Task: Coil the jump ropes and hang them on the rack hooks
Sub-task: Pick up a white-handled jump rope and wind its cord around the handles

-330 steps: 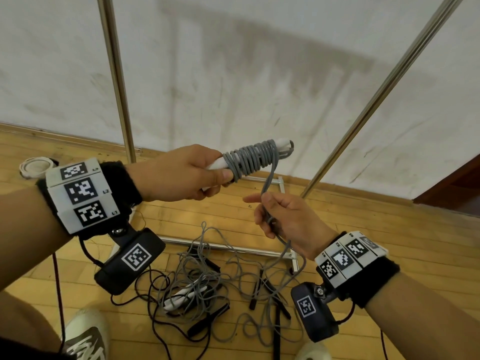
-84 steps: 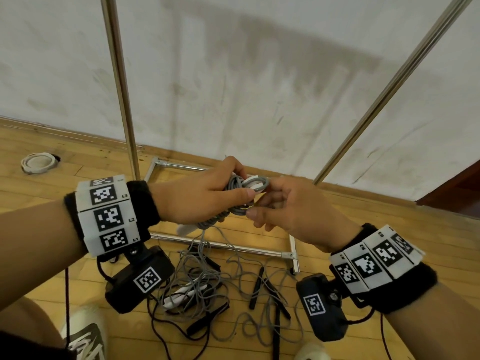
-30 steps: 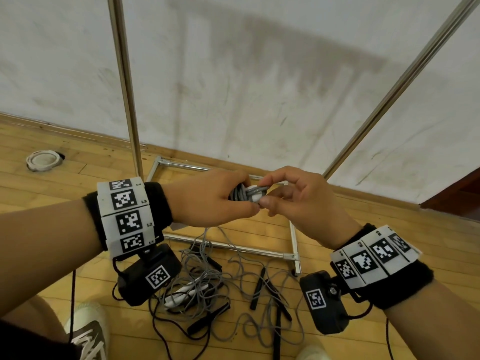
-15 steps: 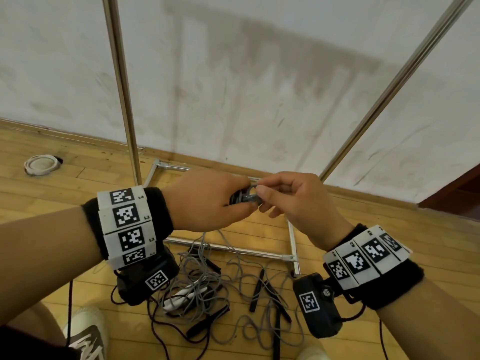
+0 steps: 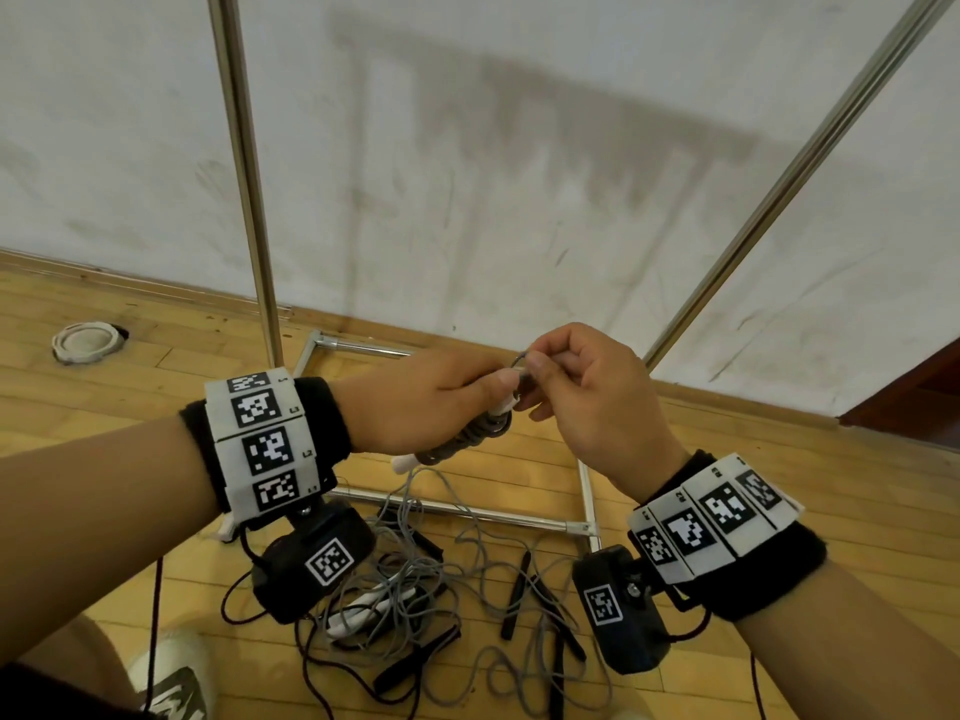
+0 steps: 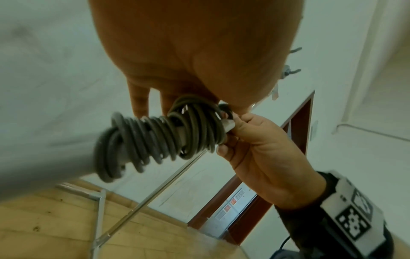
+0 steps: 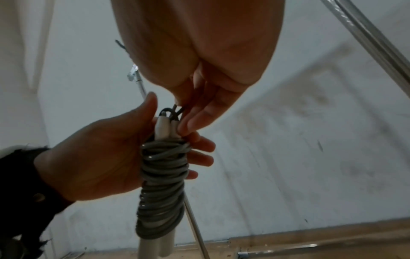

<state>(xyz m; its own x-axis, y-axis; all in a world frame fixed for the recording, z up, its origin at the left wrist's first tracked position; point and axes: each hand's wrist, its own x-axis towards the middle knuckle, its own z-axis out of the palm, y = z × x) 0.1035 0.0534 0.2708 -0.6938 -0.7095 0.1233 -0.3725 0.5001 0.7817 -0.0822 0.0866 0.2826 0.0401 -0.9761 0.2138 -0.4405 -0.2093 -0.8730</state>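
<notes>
A grey jump rope (image 5: 470, 438) (image 6: 159, 138) (image 7: 163, 189) is wound in tight coils round its two white handles (image 7: 165, 127). My left hand (image 5: 431, 402) (image 7: 106, 157) grips this bundle at chest height. My right hand (image 5: 576, 392) (image 6: 255, 138) pinches the small rope loop (image 7: 175, 109) that sticks out at the handle tips. Rack hooks (image 6: 290, 70) show faintly behind my left hand in the left wrist view. More jump ropes (image 5: 415, 600), grey and black, lie tangled on the floor below my hands.
Two metal rack poles (image 5: 244, 174) (image 5: 789, 168) rise in front of the white wall, with the rack's base frame (image 5: 467, 506) on the wooden floor. A round white fitting (image 5: 85, 343) lies at far left. My shoes (image 5: 171, 672) stand near the tangle.
The rope, still being wound eleven seconds ago, is now fully coiled. Over the last second my right hand has shifted to pinch the loop at the handle tips and lifted slightly.
</notes>
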